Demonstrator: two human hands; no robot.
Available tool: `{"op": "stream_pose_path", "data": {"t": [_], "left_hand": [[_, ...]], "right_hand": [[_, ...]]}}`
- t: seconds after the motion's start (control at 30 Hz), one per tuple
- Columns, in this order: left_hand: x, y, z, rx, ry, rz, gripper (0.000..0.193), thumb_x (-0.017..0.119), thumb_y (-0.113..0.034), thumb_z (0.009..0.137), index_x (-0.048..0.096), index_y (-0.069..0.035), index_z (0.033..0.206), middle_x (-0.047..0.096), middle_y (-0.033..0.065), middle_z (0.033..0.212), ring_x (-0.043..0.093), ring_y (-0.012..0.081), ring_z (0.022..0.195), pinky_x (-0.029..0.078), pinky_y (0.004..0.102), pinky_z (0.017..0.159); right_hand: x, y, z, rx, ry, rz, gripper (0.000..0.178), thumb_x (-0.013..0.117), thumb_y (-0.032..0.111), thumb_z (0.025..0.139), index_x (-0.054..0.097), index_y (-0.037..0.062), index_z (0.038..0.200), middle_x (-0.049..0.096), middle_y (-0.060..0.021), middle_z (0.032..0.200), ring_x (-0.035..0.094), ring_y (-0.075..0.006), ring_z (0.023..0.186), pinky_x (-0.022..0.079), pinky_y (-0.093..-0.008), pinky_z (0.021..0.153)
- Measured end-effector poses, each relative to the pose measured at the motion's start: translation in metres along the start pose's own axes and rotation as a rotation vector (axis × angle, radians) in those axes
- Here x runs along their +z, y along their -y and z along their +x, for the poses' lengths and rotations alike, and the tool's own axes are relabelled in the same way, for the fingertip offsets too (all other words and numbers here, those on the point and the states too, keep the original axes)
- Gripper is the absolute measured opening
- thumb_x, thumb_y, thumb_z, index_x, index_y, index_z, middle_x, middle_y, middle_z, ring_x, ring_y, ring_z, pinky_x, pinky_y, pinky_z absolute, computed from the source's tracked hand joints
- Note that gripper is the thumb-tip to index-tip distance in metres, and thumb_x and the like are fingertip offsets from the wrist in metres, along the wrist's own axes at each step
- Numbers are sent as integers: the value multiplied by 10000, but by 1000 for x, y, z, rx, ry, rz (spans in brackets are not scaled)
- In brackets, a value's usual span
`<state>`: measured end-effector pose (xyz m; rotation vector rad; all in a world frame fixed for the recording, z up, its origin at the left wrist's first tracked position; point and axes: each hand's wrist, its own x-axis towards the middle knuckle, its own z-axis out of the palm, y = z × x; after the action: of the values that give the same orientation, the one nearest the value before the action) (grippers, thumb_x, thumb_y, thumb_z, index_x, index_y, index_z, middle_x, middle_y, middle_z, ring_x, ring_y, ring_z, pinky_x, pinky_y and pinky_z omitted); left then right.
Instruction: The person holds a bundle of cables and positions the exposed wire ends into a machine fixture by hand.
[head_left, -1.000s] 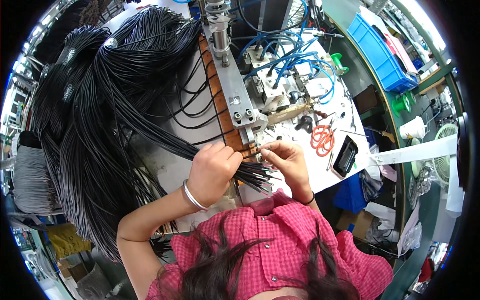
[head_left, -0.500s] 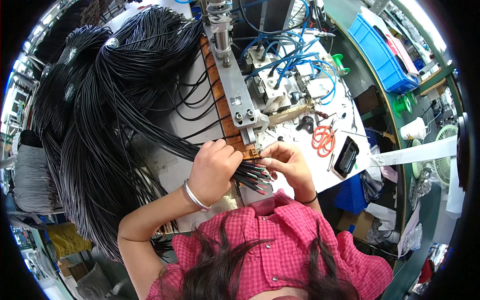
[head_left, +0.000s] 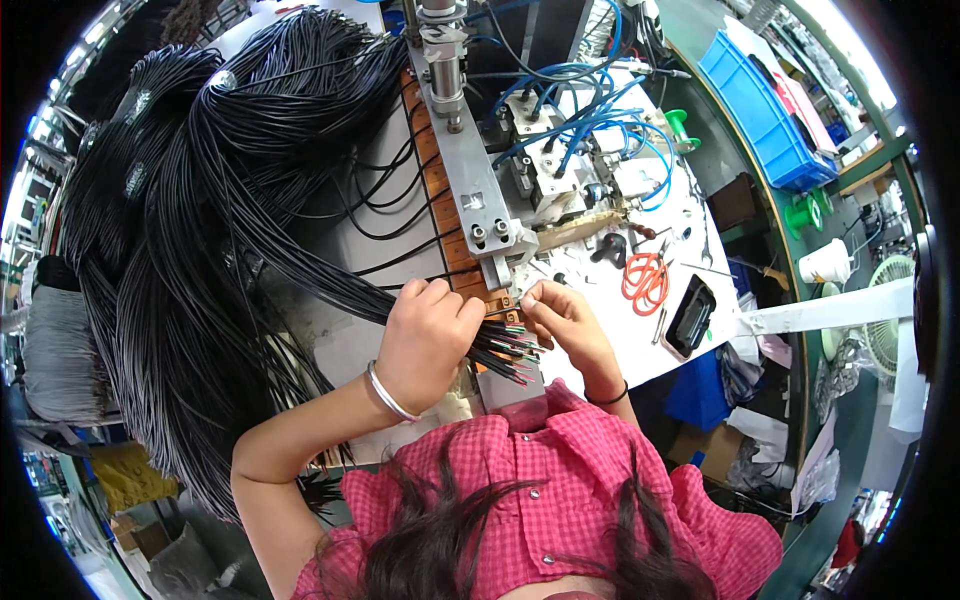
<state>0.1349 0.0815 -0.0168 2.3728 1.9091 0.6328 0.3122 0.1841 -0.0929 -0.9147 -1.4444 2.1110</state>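
Note:
My left hand (head_left: 430, 335) is closed around a thick bundle of thin black cables (head_left: 330, 278). The cut ends (head_left: 505, 352) stick out past the fist, showing small red, green and pale wire tips. Just right of them, the thumb and forefinger of my right hand (head_left: 562, 325) pinch one black cable near its end. That cable lies close to the near end of an orange-brown strip (head_left: 446, 218), by a small orange block (head_left: 503, 308). Several single black cables run across this strip at spaced points. A grey metal bar (head_left: 468, 165) stands alongside it.
A large heap of black cables (head_left: 170, 250) fills the left side. Right of the bar is a machine block (head_left: 545, 165) with blue air hoses (head_left: 610, 120). A red cord coil (head_left: 646, 283) and a black tray (head_left: 691, 315) lie on the white tabletop. Further right stands a blue crate (head_left: 765, 110).
My right fingers have shifted slightly away from me with the pinched cable, nearer the orange block. My left hand keeps its hold on the bundle, almost unmoved.

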Motion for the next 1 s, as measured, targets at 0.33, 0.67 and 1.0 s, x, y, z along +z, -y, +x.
{"op": "stream_pose_path", "data": {"t": [0.33,0.67,1.0], "left_hand": [[3,1,-3,11,-18,86,222,598,-9,560,566,-56,775,500,71,668,495,266,710,393,361,648],[4,4,-3,-4,35,-94,254,604,-9,573,587,-17,826,535,101,682,510,288,686,419,378,625],[-5,2,0,27,-39,-134,198,575,29,577,555,-11,770,531,116,695,509,300,697,414,384,623]], "right_hand": [[5,6,-4,44,-50,-77,164,564,175,884,510,66,774,460,65,600,345,-1,438,269,-162,386],[16,5,-12,-170,-130,-29,98,615,108,850,573,28,888,514,59,630,427,-2,511,305,-155,428],[20,11,-14,-186,-132,2,71,629,56,823,630,-8,853,654,-42,751,497,-22,530,351,-166,441]]}}
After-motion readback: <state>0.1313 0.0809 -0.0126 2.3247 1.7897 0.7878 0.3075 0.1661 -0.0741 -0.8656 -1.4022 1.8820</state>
